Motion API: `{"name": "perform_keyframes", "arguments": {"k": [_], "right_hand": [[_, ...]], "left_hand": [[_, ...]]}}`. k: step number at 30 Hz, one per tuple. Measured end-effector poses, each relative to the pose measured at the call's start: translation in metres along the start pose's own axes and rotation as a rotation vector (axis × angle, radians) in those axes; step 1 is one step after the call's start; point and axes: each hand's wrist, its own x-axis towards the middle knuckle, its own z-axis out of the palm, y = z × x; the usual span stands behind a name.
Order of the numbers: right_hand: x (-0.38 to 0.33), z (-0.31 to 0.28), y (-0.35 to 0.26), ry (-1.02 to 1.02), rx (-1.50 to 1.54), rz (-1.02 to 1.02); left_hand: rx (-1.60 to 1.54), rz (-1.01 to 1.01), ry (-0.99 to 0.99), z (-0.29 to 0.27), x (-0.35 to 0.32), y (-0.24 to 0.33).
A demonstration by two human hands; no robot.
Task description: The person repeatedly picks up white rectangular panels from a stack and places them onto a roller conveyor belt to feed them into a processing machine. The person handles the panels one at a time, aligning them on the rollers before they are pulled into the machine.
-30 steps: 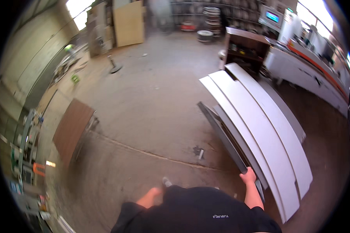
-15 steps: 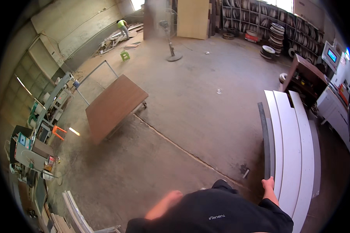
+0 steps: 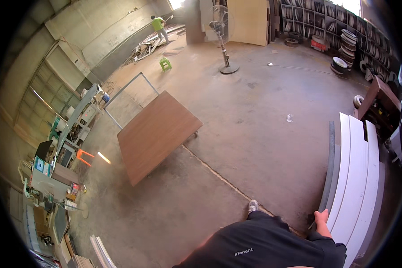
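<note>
My right hand (image 3: 321,218) is closed at the lower end of a long dark grey strip (image 3: 331,167), beside a stack of long white boards (image 3: 350,178). The strip runs away from me along the boards' left edge. How the fingers wrap round it is hidden from above. My left hand does not show; only a blurred skin-coloured sliver appears at the left side of my black shirt (image 3: 254,243). One shoe (image 3: 253,205) is on the concrete floor.
A brown panel on a wheeled trolley (image 3: 161,134) stands ahead on the left. A fan (image 3: 225,58), green stool (image 3: 165,64) and orange stool (image 3: 84,156) stand beyond. Machines line the left wall. A person (image 3: 158,26) bends by scrap boards. Shelved rolls (image 3: 330,18) fill the back right.
The view has swung left, so the room sits further right in it. My left hand has gone out of sight behind my shirt. The right hand stays at the strip, and the far person has straightened somewhat.
</note>
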Motion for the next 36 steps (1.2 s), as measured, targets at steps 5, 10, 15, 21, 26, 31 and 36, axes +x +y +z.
{"name": "perform_keyframes", "arguments": {"k": [5, 10, 15, 21, 26, 31, 36], "right_hand": [[0.018, 0.063, -0.075, 0.120, -0.047, -0.084], [0.008, 0.124, -0.186, 0.123, -0.010, -0.051], [-0.027, 0.204, -0.290, 0.194, 0.051, -0.047], [-0.091, 0.263, -0.399, 0.131, -0.028, 0.205], [-0.130, 0.329, -0.467, 0.198, 0.126, 0.219], [-0.167, 0.369, -0.639, 0.307, -0.008, 0.256], [-0.187, 0.427, -0.724, 0.296, 0.076, 0.313]], "left_hand": [[0.247, -0.003, 0.196, -0.151, 0.029, -0.041], [-0.667, -0.452, 0.411, -0.269, 0.112, -0.089], [0.013, -0.073, 0.000, -0.408, 0.179, -0.089], [0.161, 0.073, 0.116, -0.579, 0.302, -0.014], [0.000, 0.060, 0.102, -0.699, 0.364, 0.022], [0.066, -0.052, -0.046, -0.781, 0.464, -0.040], [0.111, -0.008, 0.193, -0.860, 0.482, -0.032]]}}
